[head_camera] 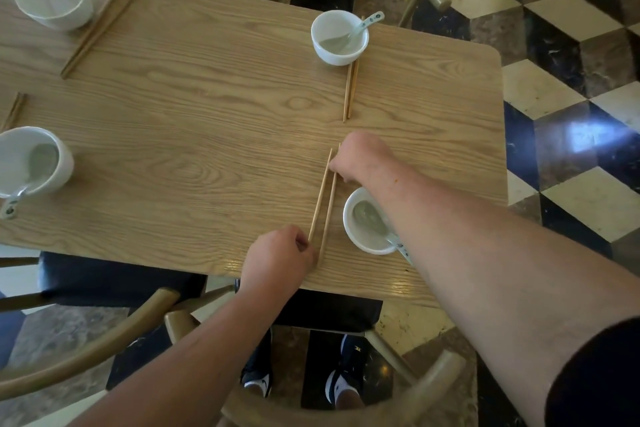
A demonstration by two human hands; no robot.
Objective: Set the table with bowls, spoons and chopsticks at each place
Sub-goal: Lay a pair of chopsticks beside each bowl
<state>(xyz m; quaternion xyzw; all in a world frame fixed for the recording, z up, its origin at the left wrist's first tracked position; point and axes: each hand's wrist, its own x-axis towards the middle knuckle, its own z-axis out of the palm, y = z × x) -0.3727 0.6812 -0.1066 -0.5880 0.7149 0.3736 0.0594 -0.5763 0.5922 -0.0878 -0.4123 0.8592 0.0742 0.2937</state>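
Three places look laid; beside the near-right white ceramic bowl [364, 243], left hand [277, 255] and right hand [360, 159] pinch opposite ends of the pale wooden chopsticks [323, 204], apparently the last pair.

Both arms extend forward over the near edge of the table [207, 107], close to its near right corner.

Left hand [277, 258]: positioned at the near edge, back of the hand up, fingers curled. The fingertips and thumb pinch the near ends of the chopsticks [323, 204]. The left forearm is bare and runs from the lower left, wrist straight.

Right hand [360, 159]: positioned farther in from the near edge, knuckles up, fingers curled downward. The fingertips hold the far ends of the same chopsticks. The right forearm is bare and runs from the lower right, wrist slightly bent down. A dark sleeve [595, 378] covers the upper arm.
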